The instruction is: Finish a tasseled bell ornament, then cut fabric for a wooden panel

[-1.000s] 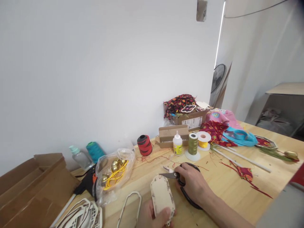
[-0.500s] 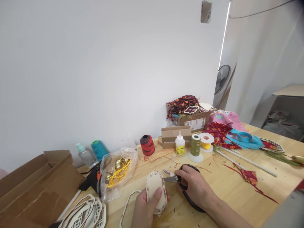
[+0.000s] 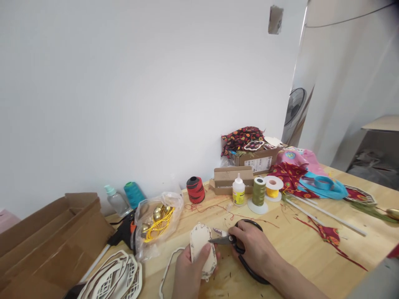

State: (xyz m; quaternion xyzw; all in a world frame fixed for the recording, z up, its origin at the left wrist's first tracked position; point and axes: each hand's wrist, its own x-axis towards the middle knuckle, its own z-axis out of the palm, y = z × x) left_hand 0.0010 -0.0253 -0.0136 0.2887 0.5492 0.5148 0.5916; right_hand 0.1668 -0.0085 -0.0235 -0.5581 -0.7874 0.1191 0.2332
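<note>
My left hand (image 3: 190, 265) grips a pale, flat plaque (image 3: 199, 243) with a scalloped, dark-speckled edge, the thumb pressed on its face. Black-handled scissors (image 3: 251, 268) are in my right hand (image 3: 252, 245), fingers wrapped about the handles. One scissor blade lies across the plaque's right edge; a small pale scrap with dark print shows just behind it. To the left of my left hand a thin white frame (image 3: 168, 270) lies on the wooden table (image 3: 286, 265), partly covered by that hand.
Cut-out frames (image 3: 114, 276) pile at the lower left beside an open cardboard box (image 3: 46, 249). Further back are a plastic bag of gold bells (image 3: 158, 222), red thread (image 3: 195, 191), a glue bottle (image 3: 238, 193), green thread (image 3: 258, 193) and yellow cord (image 3: 272, 189). Patterned cloth (image 3: 288, 178) and white sticks (image 3: 330, 216) lie rightward.
The scissors' tip has moved left, from beside the plaque's edge to over its face. My left hand keeps its hold. The whole view has shifted slightly.
</note>
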